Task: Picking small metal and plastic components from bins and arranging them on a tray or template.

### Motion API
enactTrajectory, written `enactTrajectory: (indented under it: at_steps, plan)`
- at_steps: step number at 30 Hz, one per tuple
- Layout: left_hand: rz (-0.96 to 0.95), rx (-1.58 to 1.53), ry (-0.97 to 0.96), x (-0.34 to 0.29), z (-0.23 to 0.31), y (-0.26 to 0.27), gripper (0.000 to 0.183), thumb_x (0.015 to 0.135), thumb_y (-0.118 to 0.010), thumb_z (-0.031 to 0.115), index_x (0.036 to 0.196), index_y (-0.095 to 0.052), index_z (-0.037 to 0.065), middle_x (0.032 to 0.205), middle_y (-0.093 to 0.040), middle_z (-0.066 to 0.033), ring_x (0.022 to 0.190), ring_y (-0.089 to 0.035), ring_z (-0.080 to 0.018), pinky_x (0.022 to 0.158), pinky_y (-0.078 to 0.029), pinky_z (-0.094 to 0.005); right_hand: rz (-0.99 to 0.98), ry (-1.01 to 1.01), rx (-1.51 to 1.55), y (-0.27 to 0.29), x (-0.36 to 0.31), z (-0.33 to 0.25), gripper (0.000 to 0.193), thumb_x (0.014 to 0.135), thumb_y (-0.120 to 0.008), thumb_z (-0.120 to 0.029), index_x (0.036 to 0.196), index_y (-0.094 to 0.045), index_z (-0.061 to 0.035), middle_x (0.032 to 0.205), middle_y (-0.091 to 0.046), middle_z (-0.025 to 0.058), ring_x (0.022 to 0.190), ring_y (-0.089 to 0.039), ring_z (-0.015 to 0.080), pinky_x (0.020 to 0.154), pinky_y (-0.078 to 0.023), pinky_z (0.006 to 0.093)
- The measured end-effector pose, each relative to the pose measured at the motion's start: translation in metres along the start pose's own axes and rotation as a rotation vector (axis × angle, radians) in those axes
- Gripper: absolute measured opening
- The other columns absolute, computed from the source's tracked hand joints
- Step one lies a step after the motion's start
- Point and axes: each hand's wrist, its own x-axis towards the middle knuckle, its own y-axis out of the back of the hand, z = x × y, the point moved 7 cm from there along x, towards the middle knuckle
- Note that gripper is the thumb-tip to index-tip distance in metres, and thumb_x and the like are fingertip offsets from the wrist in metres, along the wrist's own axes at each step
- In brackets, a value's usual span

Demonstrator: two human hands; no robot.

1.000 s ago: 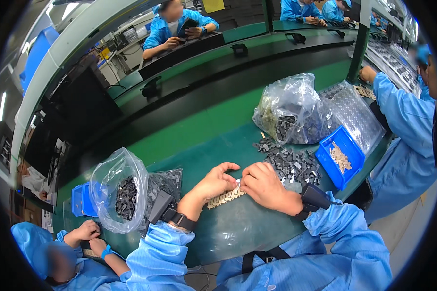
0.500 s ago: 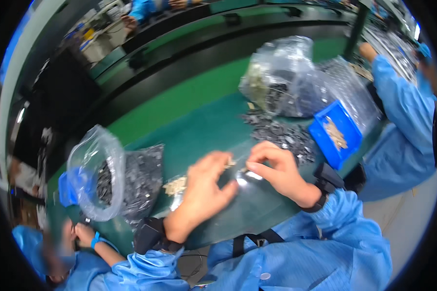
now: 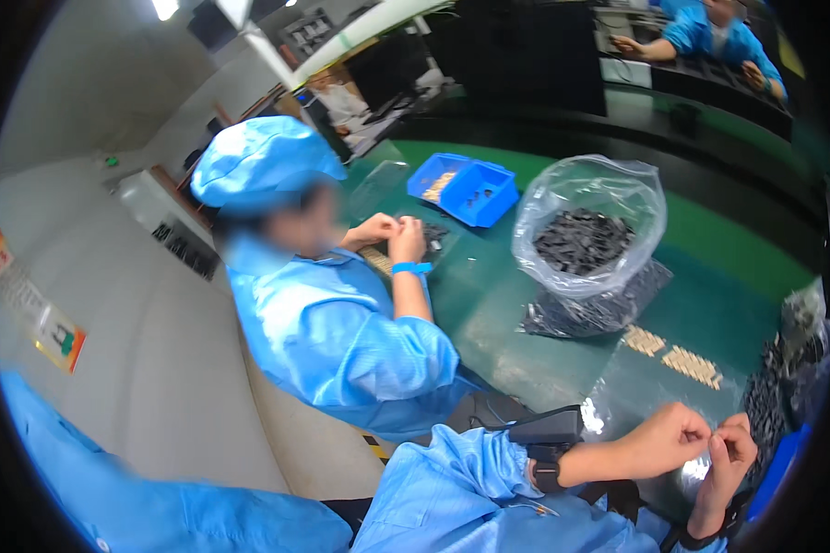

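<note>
My left hand [image 3: 662, 444] and my right hand [image 3: 729, 463] meet at the lower right, over the near edge of the green table. Thumb and fingers of each are pinched together, and their tips touch. Whatever lies between them is too small to make out. Just beyond, several small tan pieces [image 3: 692, 366] lie in neat rows, beside a second tan group [image 3: 644, 340], at a clear plastic sheet [image 3: 609, 392]. To the right of my hands a pile of small black pieces [image 3: 765, 387] spreads over the table.
An open clear bag [image 3: 659, 217] of black pieces stands mid-table. Beyond it sits a two-part blue bin [image 3: 484, 194]. A blue bin [image 3: 776, 475] edges in at right. A co-worker [image 3: 341, 323] sits close on my left, hands together; another person [image 3: 715, 41] is across the table.
The view has swung left, bringing the co-worker into full sight. My hands, apart before with the left one spread near the tan pieces, are now together at the fingertips.
</note>
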Motion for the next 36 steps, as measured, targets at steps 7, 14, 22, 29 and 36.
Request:
enactTrajectory:
  at_steps: [7, 14, 22, 29, 36]
  plan:
    - [0.052, -0.134, 0.124, -0.017, -0.015, 0.016, 0.015, 0.084, -0.059, 0.004, 0.095, -0.064, -0.004, 0.082, -0.065, -0.0081, 0.067, -0.06, -0.0105, 0.061, -0.049, -0.0223, 0.072, 0.29, -0.334, -0.011, 0.002, -0.055, 0.017, 0.068, -0.07, -0.007, 0.084, -0.067, -0.0048, 0.077, -0.058, 0.0073, 0.072, -0.055, 0.0179, 0.063, -0.04, 0.0293]
    - [-0.028, -0.101, 0.063, -0.005, -0.016, -0.005, 0.012, 0.077, -0.061, -0.006, 0.088, -0.065, -0.005, 0.08, -0.064, -0.0126, 0.066, -0.061, -0.0137, 0.058, -0.048, -0.0222, 0.067, 0.458, -0.626, 0.0, -0.018, -0.065, 0.013, 0.071, -0.066, -0.014, 0.082, -0.063, -0.0071, 0.081, -0.055, 0.0014, 0.071, -0.053, 0.018, 0.064, -0.037, 0.0316]
    - [-0.079, 0.391, -0.14, -0.01, 0.002, -0.013, 0.017, 0.07, -0.066, -0.007, 0.087, -0.066, -0.004, 0.082, -0.066, -0.0141, 0.068, -0.063, -0.0155, 0.062, -0.05, -0.0232, -0.097, 0.247, -0.359, 0.003, -0.022, -0.045, 0.006, 0.078, -0.062, -0.013, 0.079, -0.059, -0.0084, 0.082, -0.052, 0.0012, 0.072, -0.051, 0.0183, 0.066, -0.034, 0.0319]
    - [-0.008, -0.061, 0.088, -0.013, -0.012, -0.004, 0.009, 0.079, -0.061, -0.004, 0.087, -0.064, -0.007, 0.082, -0.065, -0.0169, 0.063, -0.062, -0.0169, 0.058, -0.05, -0.0246, 0.047, -0.074, -0.082, 0.022, -0.017, -0.029, 0.007, 0.081, -0.059, -0.009, 0.082, -0.06, -0.0023, 0.08, -0.059, 0.0069, 0.072, -0.058, 0.0196, 0.064, -0.045, 0.0303]
    - [0.037, -0.282, 0.146, -0.011, -0.023, -0.011, 0.016, 0.086, -0.056, 0.003, 0.094, -0.061, -0.009, 0.083, -0.065, -0.0174, 0.061, -0.062, -0.0171, 0.057, -0.051, -0.0253, 0.03, -0.162, 0.075, 0.003, -0.028, -0.022, 0.012, 0.082, -0.061, -0.009, 0.089, -0.063, 0.0002, 0.084, -0.063, 0.0094, 0.075, -0.062, 0.0167, 0.066, -0.048, 0.0272]
